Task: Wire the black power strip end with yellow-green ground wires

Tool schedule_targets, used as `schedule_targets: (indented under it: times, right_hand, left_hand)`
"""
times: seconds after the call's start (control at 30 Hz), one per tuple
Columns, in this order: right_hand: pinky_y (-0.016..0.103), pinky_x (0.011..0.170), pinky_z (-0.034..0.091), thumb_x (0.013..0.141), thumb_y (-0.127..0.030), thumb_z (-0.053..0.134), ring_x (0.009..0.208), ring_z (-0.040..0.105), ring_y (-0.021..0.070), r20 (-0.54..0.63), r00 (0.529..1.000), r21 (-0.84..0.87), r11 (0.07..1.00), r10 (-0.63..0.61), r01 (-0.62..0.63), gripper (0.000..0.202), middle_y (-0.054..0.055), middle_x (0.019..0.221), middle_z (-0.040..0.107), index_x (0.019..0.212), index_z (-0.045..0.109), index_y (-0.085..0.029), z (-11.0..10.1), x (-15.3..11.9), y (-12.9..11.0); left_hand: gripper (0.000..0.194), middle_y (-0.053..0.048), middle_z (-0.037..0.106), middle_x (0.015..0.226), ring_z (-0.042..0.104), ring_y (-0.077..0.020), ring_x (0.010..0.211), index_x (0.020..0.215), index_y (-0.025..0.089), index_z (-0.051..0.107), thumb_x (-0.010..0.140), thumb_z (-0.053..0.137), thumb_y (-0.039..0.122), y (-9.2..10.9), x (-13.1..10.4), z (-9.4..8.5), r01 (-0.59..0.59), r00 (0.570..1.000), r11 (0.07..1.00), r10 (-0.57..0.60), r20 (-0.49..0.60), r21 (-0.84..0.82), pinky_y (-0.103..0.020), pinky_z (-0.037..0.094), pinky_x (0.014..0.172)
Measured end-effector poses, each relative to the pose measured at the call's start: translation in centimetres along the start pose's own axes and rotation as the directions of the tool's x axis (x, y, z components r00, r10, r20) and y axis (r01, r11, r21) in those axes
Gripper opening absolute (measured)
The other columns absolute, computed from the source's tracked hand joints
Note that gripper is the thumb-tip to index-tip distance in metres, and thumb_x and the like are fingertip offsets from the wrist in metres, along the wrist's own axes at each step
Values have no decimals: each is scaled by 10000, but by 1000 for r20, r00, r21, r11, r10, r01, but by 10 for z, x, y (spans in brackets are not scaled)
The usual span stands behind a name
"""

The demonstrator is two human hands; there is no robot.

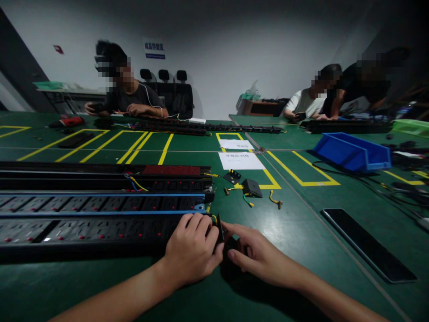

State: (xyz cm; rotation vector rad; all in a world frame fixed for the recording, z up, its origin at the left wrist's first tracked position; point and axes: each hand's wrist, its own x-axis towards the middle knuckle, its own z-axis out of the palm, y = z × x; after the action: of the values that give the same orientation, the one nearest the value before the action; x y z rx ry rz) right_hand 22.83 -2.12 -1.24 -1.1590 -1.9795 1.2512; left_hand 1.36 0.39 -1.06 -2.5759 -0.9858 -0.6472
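Observation:
My left hand [194,246] is wrapped over the right end of the nearest black power strip [117,230], which has several sockets with small red parts. A thin black end plate [220,228] stands upright at that end, beside the fingers of my left hand. My right hand [253,252] is at the plate's right side, its index finger against it and its thumb lower down, fingers curled. A dark part below the right fingers is too shadowed to make out. Behind lies a blue-edged strip [110,203], and a yellow wire shows near the plate.
Beyond the strips lie a black box [252,188], short wired connectors [276,200] and paper sheets [241,161]. A phone [368,243] and a blue bin [351,152] are at the right. One person [134,98] sits across the table; two more are at the far right.

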Motion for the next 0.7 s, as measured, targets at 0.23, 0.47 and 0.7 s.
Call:
schedule_targets:
  times: [0.23,0.47,0.7]
  right_hand:
    - [226,555,523,951,-297,570,623,619,98,21,1000,31,999,18,-18,600,87,1168,610,1528,406,-283,-1,1,0]
    - [226,568,534,959,-320,571,650,617,100,-4,1000,61,998,26,-26,562,75,1133,580,1505,444,-279,1,2,2]
    - [183,462,443,935,-360,596,555,581,76,-19,987,252,956,157,-148,576,86,1059,656,1475,477,-202,2,3,5]
  left_hand:
    - [223,-94,632,939,548,-282,895,898,173,621,888,527,375,-1,0,1,-11,1000,1000,11,-6,-4,-443,407,797]
    - [231,-94,623,934,539,-283,893,890,175,629,889,519,378,0,0,1,-3,1000,1000,3,2,-5,-449,413,804]
    - [249,-98,634,917,543,-292,894,875,177,634,895,515,395,0,0,0,29,1000,1000,-29,-5,5,-458,407,803]
